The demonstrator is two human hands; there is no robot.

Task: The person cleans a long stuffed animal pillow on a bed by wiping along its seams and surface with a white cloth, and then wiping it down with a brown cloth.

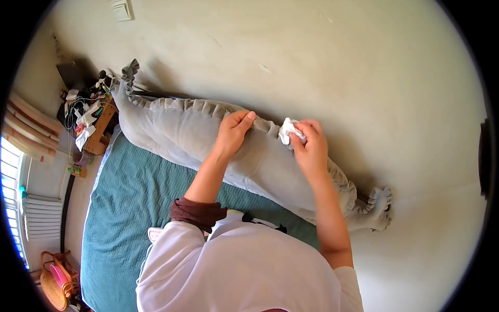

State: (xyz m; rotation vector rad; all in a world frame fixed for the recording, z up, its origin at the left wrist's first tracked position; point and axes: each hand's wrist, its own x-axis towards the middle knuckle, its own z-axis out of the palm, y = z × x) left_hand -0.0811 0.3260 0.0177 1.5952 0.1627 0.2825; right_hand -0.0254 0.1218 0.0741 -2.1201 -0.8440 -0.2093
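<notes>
A grey padded headboard cover [192, 130] with a gathered, ruffled edge stretches across the head of the bed, against the wall. My left hand [234, 132] is closed on its upper edge near the middle, thumb on top and the other fingers mostly hidden. To the right, my right hand [310, 148] pinches a crumpled white tissue or cloth [287, 131] between thumb and fingers. That white wad is at the ruffled edge; whether it presses on the fabric I cannot tell.
A teal quilted bedspread [125, 208] covers the bed below the headboard. At the far left, a wooden bedside cabinet [101, 127] is piled with cables and papers. A woven basket [54, 286] sits near the window, and a light switch [122, 10] is on the wall.
</notes>
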